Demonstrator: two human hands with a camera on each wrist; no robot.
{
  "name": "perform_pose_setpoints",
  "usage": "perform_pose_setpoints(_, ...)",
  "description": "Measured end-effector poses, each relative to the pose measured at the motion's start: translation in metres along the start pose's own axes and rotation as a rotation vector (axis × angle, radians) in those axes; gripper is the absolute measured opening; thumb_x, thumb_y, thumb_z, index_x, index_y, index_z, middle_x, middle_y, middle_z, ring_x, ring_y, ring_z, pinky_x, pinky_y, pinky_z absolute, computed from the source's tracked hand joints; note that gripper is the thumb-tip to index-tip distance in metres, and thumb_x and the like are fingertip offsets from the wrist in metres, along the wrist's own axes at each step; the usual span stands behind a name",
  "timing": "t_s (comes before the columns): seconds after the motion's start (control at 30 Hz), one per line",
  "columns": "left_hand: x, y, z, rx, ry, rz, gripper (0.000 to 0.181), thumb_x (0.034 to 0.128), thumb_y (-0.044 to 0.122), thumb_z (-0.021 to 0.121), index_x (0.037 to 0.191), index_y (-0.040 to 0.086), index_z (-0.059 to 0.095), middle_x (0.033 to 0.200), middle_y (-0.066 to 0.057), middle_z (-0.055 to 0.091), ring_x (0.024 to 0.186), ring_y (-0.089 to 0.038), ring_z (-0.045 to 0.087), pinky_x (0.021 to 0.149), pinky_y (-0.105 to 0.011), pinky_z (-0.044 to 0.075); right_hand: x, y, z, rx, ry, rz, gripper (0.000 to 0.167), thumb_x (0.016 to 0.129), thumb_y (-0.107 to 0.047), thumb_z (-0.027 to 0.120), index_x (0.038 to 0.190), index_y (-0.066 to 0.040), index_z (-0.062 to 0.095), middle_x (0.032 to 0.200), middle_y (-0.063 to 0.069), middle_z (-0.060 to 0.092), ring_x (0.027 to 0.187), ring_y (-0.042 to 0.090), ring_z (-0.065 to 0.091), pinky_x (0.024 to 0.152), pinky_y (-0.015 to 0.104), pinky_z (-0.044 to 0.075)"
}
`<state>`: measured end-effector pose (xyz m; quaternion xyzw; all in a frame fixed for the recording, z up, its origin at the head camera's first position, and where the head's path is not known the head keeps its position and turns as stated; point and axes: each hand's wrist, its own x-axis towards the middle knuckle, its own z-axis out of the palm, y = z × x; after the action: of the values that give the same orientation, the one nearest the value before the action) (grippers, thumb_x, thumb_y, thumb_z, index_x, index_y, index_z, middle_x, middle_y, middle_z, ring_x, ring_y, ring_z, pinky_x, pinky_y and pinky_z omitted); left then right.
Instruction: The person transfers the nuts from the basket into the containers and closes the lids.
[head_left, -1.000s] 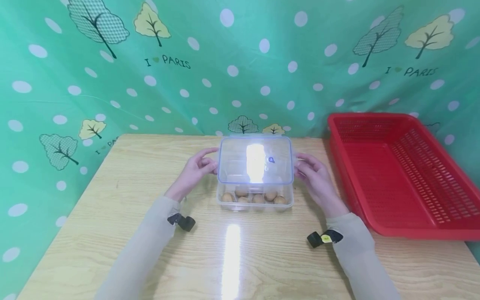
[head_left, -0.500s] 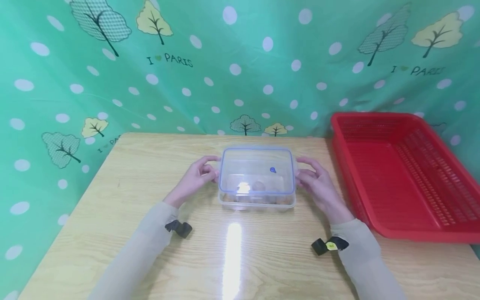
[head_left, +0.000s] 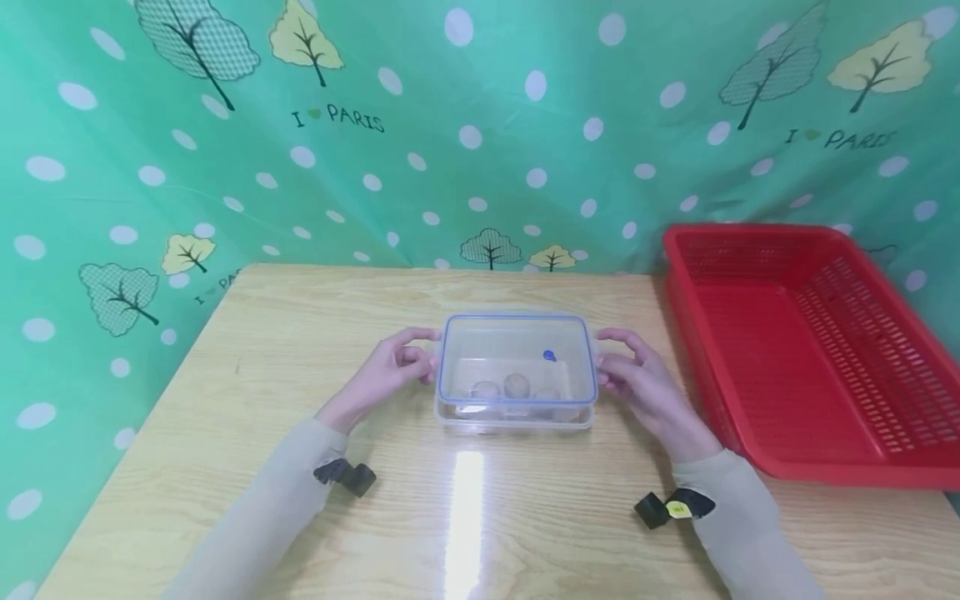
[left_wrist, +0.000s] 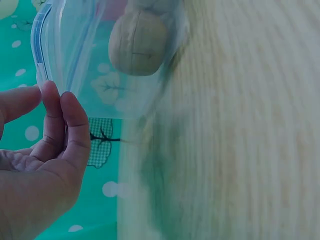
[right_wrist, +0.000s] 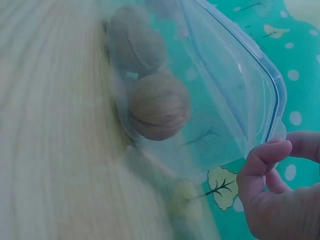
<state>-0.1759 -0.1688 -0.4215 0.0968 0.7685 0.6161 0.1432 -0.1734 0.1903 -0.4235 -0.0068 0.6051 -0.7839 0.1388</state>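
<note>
A clear rectangular lid (head_left: 491, 343) with a blue seal is held just over a clear plastic food container (head_left: 517, 425) on the table. In the head view, a narrow gap shows between the lid's front edge and the container's rim. Several walnuts (right_wrist: 160, 106) lie inside, seen through the plastic. At the lid's left side, my left hand (head_left: 384, 368) pinches its edge between thumb and fingers. The opposite side is pinched the same way by my right hand (head_left: 647, 385). One walnut (left_wrist: 138, 42) shows through the container wall in the left wrist view.
A large red plastic basket (head_left: 780, 383) stands on the right of the wooden table (head_left: 360, 533), close to my right forearm. Behind the table hangs a green dotted cloth (head_left: 420, 100) printed with trees.
Both hands have brought the lid down and toward me, from raised above the container's back to nearly level over it. The walnuts are now seen through the lid.
</note>
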Motion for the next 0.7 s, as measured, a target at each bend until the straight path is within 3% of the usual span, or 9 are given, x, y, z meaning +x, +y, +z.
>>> perform_pose_setpoints(0.33,-0.012,-0.006,0.002,-0.019,0.003,0.003,0.046,0.0934,0.003,0.059,0.136,-0.004,0.043,0.078,-0.008,0.062,0.077,-0.022,0.061,0.079,-0.033,0.054,-0.004,0.005,0.002,-0.036,-0.049,0.015,0.036,0.093,0.004,0.053,0.126,-0.004,0.044,0.068,0.000,0.055,0.066,0.011,0.051,0.063,0.021,0.048)
perform_pose_setpoints(0.7,-0.011,-0.010,0.002,-0.081,-0.053,-0.010,0.047,0.0937,0.004,0.059,0.136,-0.004,0.042,0.078,-0.005,0.062,0.077,-0.018,0.061,0.082,-0.033,0.053,-0.006,0.009,-0.001,0.008,-0.084,0.014,0.033,0.093,0.006,0.051,0.123,-0.009,0.047,0.073,0.000,0.058,0.068,0.011,0.053,0.064,0.021,0.048)
